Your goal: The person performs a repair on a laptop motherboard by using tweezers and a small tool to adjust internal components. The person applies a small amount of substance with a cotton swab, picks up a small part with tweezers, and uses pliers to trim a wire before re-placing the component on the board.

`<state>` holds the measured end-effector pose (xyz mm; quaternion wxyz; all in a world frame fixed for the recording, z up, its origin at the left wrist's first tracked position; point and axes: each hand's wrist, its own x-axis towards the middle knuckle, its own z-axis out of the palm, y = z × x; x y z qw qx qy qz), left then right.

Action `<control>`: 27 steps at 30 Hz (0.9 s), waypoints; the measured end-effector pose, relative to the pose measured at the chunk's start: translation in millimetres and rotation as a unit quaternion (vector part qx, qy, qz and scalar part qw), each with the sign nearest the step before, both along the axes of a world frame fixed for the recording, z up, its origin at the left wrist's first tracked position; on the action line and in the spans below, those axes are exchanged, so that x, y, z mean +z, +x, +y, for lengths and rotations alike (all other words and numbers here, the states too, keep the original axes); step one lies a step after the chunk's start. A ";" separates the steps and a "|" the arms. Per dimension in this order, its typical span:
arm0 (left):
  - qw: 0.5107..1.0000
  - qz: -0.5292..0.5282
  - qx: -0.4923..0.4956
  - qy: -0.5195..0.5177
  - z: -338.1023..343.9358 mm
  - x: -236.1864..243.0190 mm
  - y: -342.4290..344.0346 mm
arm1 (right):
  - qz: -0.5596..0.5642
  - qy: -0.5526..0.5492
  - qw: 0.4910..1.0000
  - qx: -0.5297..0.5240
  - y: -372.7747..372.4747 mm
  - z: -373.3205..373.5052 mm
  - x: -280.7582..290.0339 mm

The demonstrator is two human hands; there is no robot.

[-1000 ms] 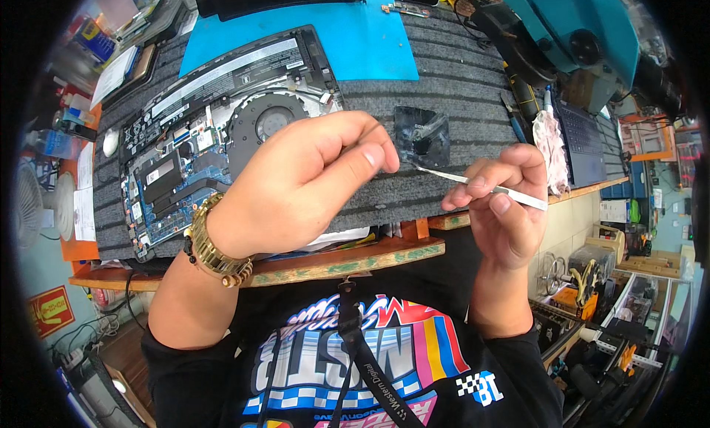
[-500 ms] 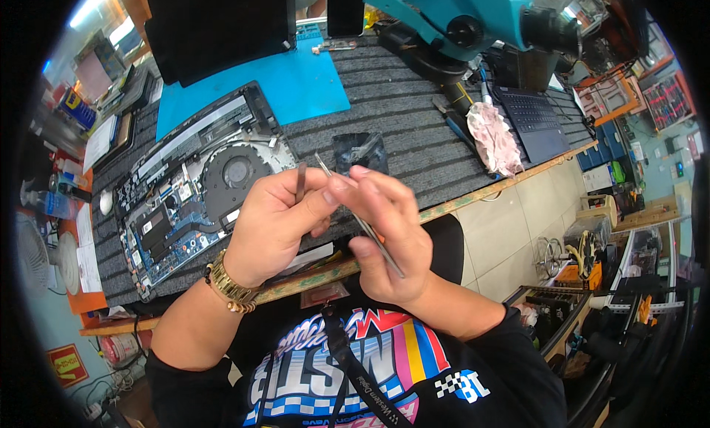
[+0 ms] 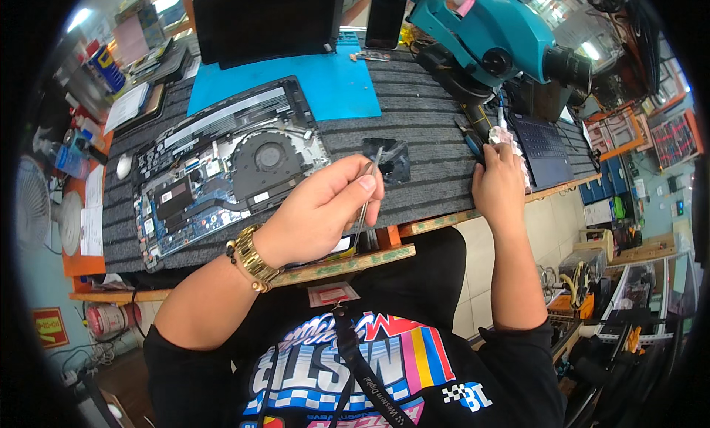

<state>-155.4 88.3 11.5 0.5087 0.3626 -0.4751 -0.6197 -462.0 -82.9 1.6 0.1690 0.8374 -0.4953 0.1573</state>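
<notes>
My left hand (image 3: 333, 202) is closed around steel tweezers (image 3: 364, 224), held over the bench's front edge. Beyond it a small dark glossy packet (image 3: 393, 163) lies on the striped mat (image 3: 421, 191). To the left sits an opened laptop base (image 3: 185, 195), showing its fan, battery and blue board. My right hand (image 3: 499, 180) has its fingers curled on a crumpled pink-white cloth (image 3: 518, 150) at the right of the mat.
A blue silicone mat (image 3: 347, 95) bears a dark screen (image 3: 266, 21). A teal microscope (image 3: 488, 39) stands back right, near pliers (image 3: 467, 136) and a small laptop (image 3: 540, 150). A white mouse (image 3: 124, 165) and papers (image 3: 122, 106) lie left.
The tweezers passed from my right hand to my left. My right hand then moved right to the cloth, and my hands are now apart.
</notes>
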 end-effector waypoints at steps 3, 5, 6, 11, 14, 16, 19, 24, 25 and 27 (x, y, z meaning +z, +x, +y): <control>0.997 -0.061 0.005 -0.038 2.9 3.9 1.2 | 0.028 0.024 0.998 -0.041 6.9 -21.9 -0.6; 0.998 -0.047 0.009 -0.032 3.5 5.0 1.7 | 0.017 0.015 0.999 -0.027 7.4 -32.4 -1.1; 0.999 -0.030 0.010 -0.025 3.8 5.1 2.3 | -0.002 0.043 0.999 -0.008 11.6 -32.0 7.4; 0.998 -0.057 0.020 -0.028 -0.5 -0.3 0.8 | -0.056 0.128 0.988 0.067 11.9 -15.9 34.8; 0.997 -0.069 0.019 -0.042 -0.4 2.1 -3.6 | -0.138 0.146 0.968 0.147 2.9 -3.2 28.5; 0.996 -0.082 0.022 -0.041 3.1 4.8 -3.6 | -0.204 0.154 0.946 0.200 -1.6 11.7 21.9; 0.988 -0.137 0.026 -0.067 5.9 3.7 -1.7 | -0.446 0.369 0.787 0.212 -2.7 56.6 27.0; 0.997 -0.075 -0.017 -0.003 9.8 2.9 -7.9 | -0.290 0.271 0.882 0.255 10.8 121.3 40.3; 0.997 -0.074 -0.024 -0.004 8.3 5.7 -8.9 | -0.276 0.266 0.883 0.272 15.6 127.2 43.9; 0.993 -0.105 -0.048 -0.027 7.6 10.2 -8.6 | -0.265 0.266 0.889 0.261 22.4 137.4 41.1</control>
